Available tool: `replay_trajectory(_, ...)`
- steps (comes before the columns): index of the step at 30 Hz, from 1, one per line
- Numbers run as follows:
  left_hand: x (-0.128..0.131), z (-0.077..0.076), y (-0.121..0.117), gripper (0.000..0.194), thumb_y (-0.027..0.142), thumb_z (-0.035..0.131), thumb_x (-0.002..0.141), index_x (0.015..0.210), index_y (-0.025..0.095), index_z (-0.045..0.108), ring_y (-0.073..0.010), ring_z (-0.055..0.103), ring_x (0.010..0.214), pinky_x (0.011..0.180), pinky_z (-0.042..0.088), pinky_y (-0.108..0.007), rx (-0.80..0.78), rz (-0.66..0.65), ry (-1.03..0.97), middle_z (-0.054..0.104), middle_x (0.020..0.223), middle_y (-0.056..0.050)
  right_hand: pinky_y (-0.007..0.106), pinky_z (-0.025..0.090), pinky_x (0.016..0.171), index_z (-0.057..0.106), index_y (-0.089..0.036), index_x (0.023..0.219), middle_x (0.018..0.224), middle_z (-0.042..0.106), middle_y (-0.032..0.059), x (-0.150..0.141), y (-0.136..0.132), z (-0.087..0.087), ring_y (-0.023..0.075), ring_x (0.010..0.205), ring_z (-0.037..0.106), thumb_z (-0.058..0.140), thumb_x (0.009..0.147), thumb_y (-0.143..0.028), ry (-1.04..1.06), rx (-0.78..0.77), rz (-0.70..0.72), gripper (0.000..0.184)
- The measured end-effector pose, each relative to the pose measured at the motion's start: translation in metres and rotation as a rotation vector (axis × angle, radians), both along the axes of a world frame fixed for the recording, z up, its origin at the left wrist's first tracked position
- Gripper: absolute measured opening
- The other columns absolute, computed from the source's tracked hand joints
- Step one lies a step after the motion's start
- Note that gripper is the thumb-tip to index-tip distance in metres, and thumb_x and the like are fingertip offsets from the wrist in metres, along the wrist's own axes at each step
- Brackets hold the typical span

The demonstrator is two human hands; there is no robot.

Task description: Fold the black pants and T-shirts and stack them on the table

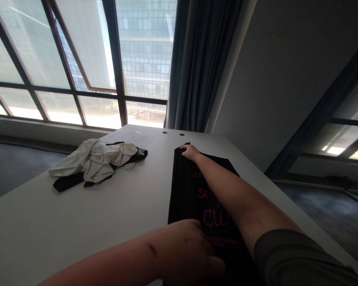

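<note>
Black printed garment (181, 194): one, laid lengthwise, right side of white table (122, 214). Right hand (191, 153): pinching its far-left edge. Left hand (195, 246): over near part (grip cannot be told). Step, apparently: straightening; next calls for even tension.

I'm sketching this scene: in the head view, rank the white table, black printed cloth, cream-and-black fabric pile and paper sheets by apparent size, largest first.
1. White table
2. Black printed cloth, partly covered
3. Cream-and-black fabric pile
4. Paper sheets
</note>
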State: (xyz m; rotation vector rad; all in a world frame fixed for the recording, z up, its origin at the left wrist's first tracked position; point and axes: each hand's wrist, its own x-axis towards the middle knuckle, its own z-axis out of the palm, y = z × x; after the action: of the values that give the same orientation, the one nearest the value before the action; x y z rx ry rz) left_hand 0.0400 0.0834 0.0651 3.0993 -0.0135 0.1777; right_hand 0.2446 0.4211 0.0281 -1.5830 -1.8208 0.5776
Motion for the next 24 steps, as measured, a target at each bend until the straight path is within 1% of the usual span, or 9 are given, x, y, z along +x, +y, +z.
replay_trajectory(2, -0.005, 0.013, 0.0, 0.017, 0.037, 0.073, 0.089, 0.094, 0.023, 0.066, -0.0201, 0.065, 0.074, 0.081, 0.048, -0.039, -0.003, -0.004, -0.022, 0.072, 0.079, 0.003, 0.046, 0.06, 0.096, 0.067, -0.019, 0.13, 0.133, 0.067, 0.0098, -0.01, 0.007, 0.008, 0.0253, 0.112, 0.068, 0.068, 0.102, -0.038, 0.015, 0.027, 0.031, 0.033)
replay_trajectory(4, -0.007, 0.021, -0.002, 0.015, 0.037, 0.072, 0.092, 0.092, 0.022, 0.067, -0.0208, 0.065, 0.082, 0.087, 0.048, -0.039, -0.001, -0.022, -0.061, 0.073, 0.084, 0.001, 0.048, 0.06, 0.095, 0.064, -0.019, 0.134, 0.136, 0.065, 0.01, -0.014, 0.012, 0.012, 0.027, 0.114, 0.068, 0.067, 0.103, -0.041, 0.012, 0.035, 0.037, 0.038)
replay_trajectory(7, -0.003, 0.017, -0.005, 0.016, 0.038, 0.063, 0.101, 0.099, 0.023, 0.07, -0.0225, 0.065, 0.106, 0.103, 0.045, -0.042, 0.018, -0.041, -0.151, 0.076, 0.11, -0.001, 0.048, 0.06, 0.095, 0.064, -0.018, 0.135, 0.136, 0.065, 0.0104, -0.003, 0.011, 0.007, 0.0268, 0.114, 0.068, 0.068, 0.102, -0.04, -0.04, 0.014, 0.004, 0.039)
replay_trajectory(10, 0.005, -0.006, -0.008, 0.023, 0.033, 0.052, 0.109, 0.108, 0.027, 0.074, -0.0204, 0.063, 0.119, 0.112, 0.042, -0.041, 0.064, -0.042, -0.187, 0.072, 0.13, 0.004, 0.048, 0.059, 0.097, 0.065, -0.02, 0.134, 0.136, 0.065, 0.0111, 0.022, 0.0, -0.01, 0.0259, 0.115, 0.068, 0.068, 0.103, -0.039, -0.136, -0.036, -0.062, 0.037)
replay_trajectory(13, 0.014, -0.041, -0.009, 0.028, 0.034, 0.049, 0.111, 0.115, 0.032, 0.077, -0.0188, 0.061, 0.127, 0.116, 0.044, -0.04, 0.114, -0.057, -0.167, 0.069, 0.139, 0.008, 0.046, 0.05, 0.111, 0.07, -0.019, 0.135, 0.137, 0.068, 0.0146, 0.047, -0.014, -0.036, 0.0314, 0.127, 0.065, 0.074, 0.095, -0.034, -0.247, -0.085, -0.115, 0.043)
replay_trajectory(15, 0.018, -0.065, -0.01, 0.032, 0.038, 0.046, 0.112, 0.121, 0.036, 0.076, -0.0191, 0.055, 0.138, 0.119, 0.044, -0.043, 0.155, -0.062, -0.186, 0.062, 0.15, 0.009, 0.045, 0.039, 0.122, 0.07, -0.018, 0.139, 0.145, 0.066, 0.0163, 0.059, -0.023, -0.055, 0.0357, 0.141, 0.056, 0.076, 0.09, -0.033, -0.311, -0.089, -0.128, 0.051)
replay_trajectory(18, 0.022, -0.092, -0.014, 0.037, 0.044, 0.041, 0.113, 0.137, 0.042, 0.069, -0.023, 0.053, 0.145, 0.119, 0.047, -0.048, 0.189, 0.016, -0.235, 0.054, 0.16, 0.006, 0.045, 0.024, 0.13, 0.063, -0.017, 0.149, 0.161, 0.052, 0.0152, 0.067, -0.032, -0.079, 0.0346, 0.157, 0.036, 0.064, 0.097, -0.039, -0.381, -0.049, -0.133, 0.056)
replay_trajectory(21, 0.023, -0.102, -0.02, 0.044, 0.049, 0.04, 0.112, 0.153, 0.043, 0.056, -0.0295, 0.056, 0.144, 0.113, 0.052, -0.052, 0.151, 0.105, -0.205, 0.052, 0.163, -0.001, 0.042, 0.022, 0.131, 0.056, -0.015, 0.155, 0.167, 0.045, 0.015, 0.068, -0.036, -0.092, 0.031, 0.159, 0.031, 0.052, 0.104, -0.038, -0.42, 0.0, -0.112, 0.057)
replay_trajectory(24, 0.023, -0.1, -0.022, 0.046, 0.051, 0.042, 0.112, 0.154, 0.04, 0.055, -0.0334, 0.054, 0.146, 0.113, 0.051, -0.056, 0.092, 0.106, -0.14, 0.051, 0.164, -0.004, 0.042, 0.022, 0.13, 0.055, -0.014, 0.155, 0.165, 0.047, 0.0154, 0.067, -0.038, -0.094, 0.0304, 0.157, 0.034, 0.049, 0.105, -0.038, -0.444, 0.05, -0.093, 0.056)
